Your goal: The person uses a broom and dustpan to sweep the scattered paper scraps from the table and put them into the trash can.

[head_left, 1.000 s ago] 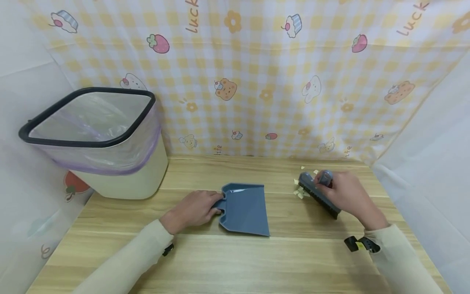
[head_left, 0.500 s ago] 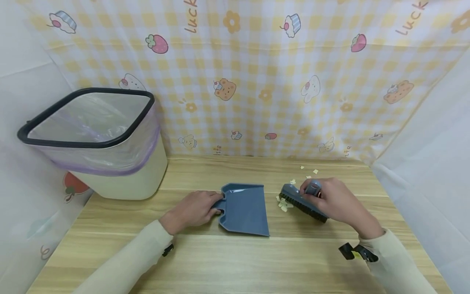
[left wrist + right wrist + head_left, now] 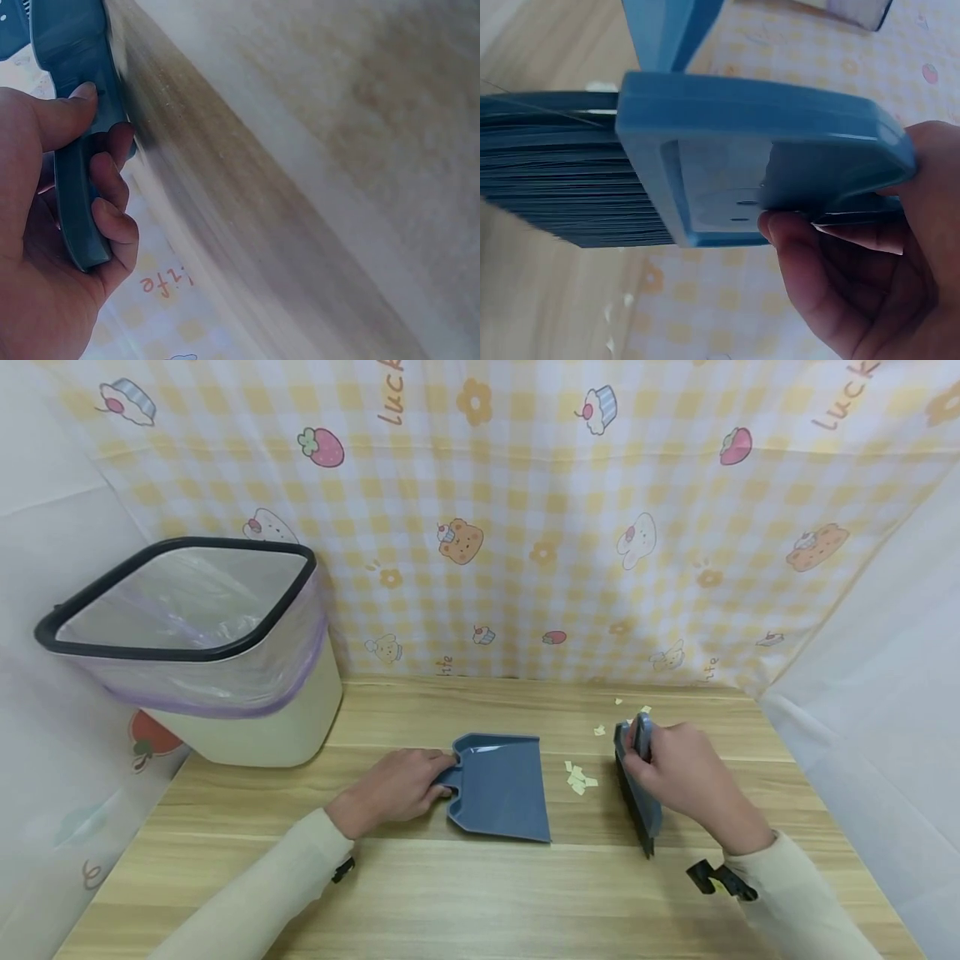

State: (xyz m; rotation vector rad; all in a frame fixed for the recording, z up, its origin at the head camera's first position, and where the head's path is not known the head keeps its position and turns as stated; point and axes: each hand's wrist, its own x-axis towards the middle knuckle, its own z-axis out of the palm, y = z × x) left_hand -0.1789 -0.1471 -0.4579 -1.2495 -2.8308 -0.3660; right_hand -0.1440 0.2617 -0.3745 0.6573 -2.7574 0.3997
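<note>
My left hand grips the short handle of a blue-grey dustpan, which lies on the wooden table with its wide lip facing right. In the left wrist view, fingers and thumb wrap round the dustpan's handle. To the right, my right hand holds a matching hand brush by its handle, with the dark bristles pointing down and to the left. A small heap of pale yellow paper scraps lies between the dustpan's lip and the brush. A few more scraps are scattered behind the brush.
At the back left stands a cream trash bin with a black rim and a clear liner with a purple band. A yellow checked cloth hangs behind the table. White sheeting borders the right side.
The brush swept the scraps left toward the dustpan, then drew back right and turned more upright, leaving the heap behind. The left hand and dustpan have stayed in place.
</note>
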